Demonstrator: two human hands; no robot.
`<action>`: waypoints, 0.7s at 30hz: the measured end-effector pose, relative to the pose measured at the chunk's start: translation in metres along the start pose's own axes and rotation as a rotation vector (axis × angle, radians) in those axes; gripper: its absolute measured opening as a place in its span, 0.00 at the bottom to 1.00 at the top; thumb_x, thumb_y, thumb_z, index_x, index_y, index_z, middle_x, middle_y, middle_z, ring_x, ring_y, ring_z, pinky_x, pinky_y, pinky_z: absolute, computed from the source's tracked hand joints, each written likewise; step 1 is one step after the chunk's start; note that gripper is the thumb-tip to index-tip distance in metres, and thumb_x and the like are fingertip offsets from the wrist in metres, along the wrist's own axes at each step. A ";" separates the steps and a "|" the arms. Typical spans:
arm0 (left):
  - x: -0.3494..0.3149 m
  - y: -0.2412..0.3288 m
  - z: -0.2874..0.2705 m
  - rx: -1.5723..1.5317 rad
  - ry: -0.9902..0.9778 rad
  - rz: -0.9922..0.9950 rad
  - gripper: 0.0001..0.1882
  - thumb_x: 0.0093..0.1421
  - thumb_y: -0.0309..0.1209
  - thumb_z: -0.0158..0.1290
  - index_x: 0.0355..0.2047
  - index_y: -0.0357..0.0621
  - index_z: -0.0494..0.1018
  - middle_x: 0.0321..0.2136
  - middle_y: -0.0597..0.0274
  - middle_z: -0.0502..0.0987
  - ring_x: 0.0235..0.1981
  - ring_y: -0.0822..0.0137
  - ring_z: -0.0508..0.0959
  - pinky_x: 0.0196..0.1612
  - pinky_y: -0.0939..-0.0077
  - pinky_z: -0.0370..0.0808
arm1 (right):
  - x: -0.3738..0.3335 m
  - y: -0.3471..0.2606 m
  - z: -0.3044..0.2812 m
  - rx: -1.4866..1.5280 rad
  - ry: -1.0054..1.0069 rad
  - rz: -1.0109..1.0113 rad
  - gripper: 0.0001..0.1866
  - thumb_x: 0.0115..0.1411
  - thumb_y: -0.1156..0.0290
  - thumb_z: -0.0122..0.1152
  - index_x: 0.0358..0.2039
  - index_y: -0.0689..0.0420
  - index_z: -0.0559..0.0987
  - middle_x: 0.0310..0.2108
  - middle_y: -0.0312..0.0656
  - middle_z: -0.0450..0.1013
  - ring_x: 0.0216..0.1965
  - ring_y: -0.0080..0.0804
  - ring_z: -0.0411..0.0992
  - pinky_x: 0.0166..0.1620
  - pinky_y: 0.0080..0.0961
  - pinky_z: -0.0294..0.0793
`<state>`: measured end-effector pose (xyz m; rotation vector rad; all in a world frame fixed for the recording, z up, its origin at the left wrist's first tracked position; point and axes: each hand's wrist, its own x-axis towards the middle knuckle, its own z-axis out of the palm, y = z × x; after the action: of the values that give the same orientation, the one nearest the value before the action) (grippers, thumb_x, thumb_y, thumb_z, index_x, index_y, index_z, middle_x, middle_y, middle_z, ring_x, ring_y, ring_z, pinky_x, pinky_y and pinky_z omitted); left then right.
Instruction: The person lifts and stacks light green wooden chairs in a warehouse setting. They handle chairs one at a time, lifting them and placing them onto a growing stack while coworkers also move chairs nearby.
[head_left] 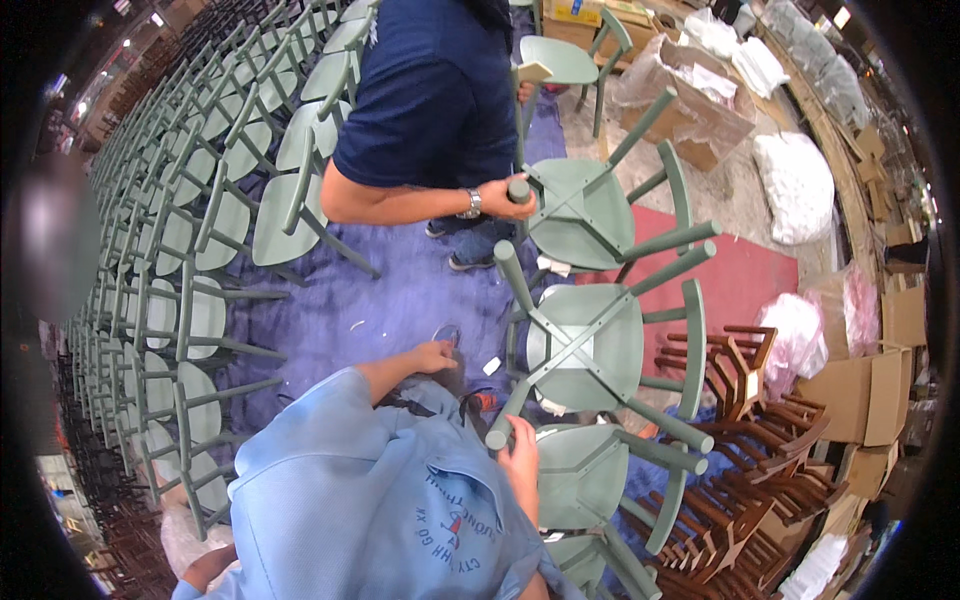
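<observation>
Light-blue shirt (340, 490) of the wearer, nearest the camera. Left hand (435, 356): fingers partly curled, in front of the body and apart from the chairs; whether it encloses anything cannot be told. Right hand (520, 458): fingers at the end of one leg of the middle green chair (615, 345), which is upturned, with its legs and crossed braces toward the camera; whether they close around the leg cannot be told. Nearer green chair (592, 478), just beside it: likewise upturned. Farther green chair (600, 230): upturned, one leg held by a co-worker in a navy shirt (430, 110). Left side: rows of green chairs (284, 218) on a blue floor covering (330, 320). Right side: brown wooden frames (735, 475) piled together, near a cardboard box (888, 390).
</observation>
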<state>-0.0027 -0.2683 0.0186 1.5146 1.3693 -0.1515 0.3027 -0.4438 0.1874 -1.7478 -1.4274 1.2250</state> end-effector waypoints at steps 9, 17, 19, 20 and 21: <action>-0.037 -0.077 -0.058 0.056 0.084 -0.064 0.26 0.60 0.51 0.59 0.48 0.42 0.82 0.48 0.43 0.83 0.52 0.45 0.81 0.56 0.55 0.76 | 0.038 -0.110 -0.036 -0.150 0.100 0.038 0.16 0.59 0.80 0.56 0.48 0.57 0.80 0.41 0.46 0.79 0.39 0.37 0.79 0.41 0.32 0.78; -0.074 -0.176 -0.182 -0.217 0.362 -0.136 0.20 0.64 0.44 0.55 0.49 0.45 0.81 0.46 0.46 0.83 0.51 0.45 0.81 0.56 0.55 0.76 | 0.151 -0.232 0.126 -0.043 -0.373 -0.008 0.13 0.66 0.71 0.60 0.51 0.58 0.79 0.41 0.42 0.81 0.37 0.28 0.79 0.41 0.27 0.78; -0.078 -0.198 -0.238 -0.348 0.576 -0.189 0.18 0.63 0.41 0.55 0.47 0.44 0.80 0.44 0.46 0.83 0.50 0.45 0.81 0.55 0.53 0.76 | 0.195 -0.238 0.201 0.047 -0.426 -0.094 0.14 0.68 0.69 0.60 0.52 0.58 0.78 0.41 0.40 0.80 0.37 0.25 0.78 0.40 0.25 0.77; -0.078 -0.208 -0.266 -0.400 0.672 -0.195 0.17 0.63 0.40 0.56 0.47 0.43 0.79 0.43 0.46 0.83 0.49 0.44 0.81 0.55 0.52 0.76 | 0.222 -0.239 0.239 0.081 -0.470 -0.088 0.14 0.68 0.69 0.59 0.53 0.57 0.78 0.41 0.38 0.80 0.36 0.23 0.77 0.39 0.24 0.76; -0.082 -0.216 -0.293 -0.335 0.815 -0.165 0.18 0.62 0.40 0.58 0.48 0.43 0.78 0.44 0.47 0.82 0.50 0.44 0.80 0.55 0.52 0.75 | 0.254 -0.242 0.278 0.221 -0.556 0.037 0.14 0.69 0.67 0.58 0.53 0.56 0.77 0.40 0.36 0.79 0.34 0.22 0.76 0.37 0.23 0.75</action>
<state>-0.3511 -0.1502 0.0792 1.2080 2.0303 0.6321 -0.0500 -0.1688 0.2028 -1.3429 -1.4784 1.9117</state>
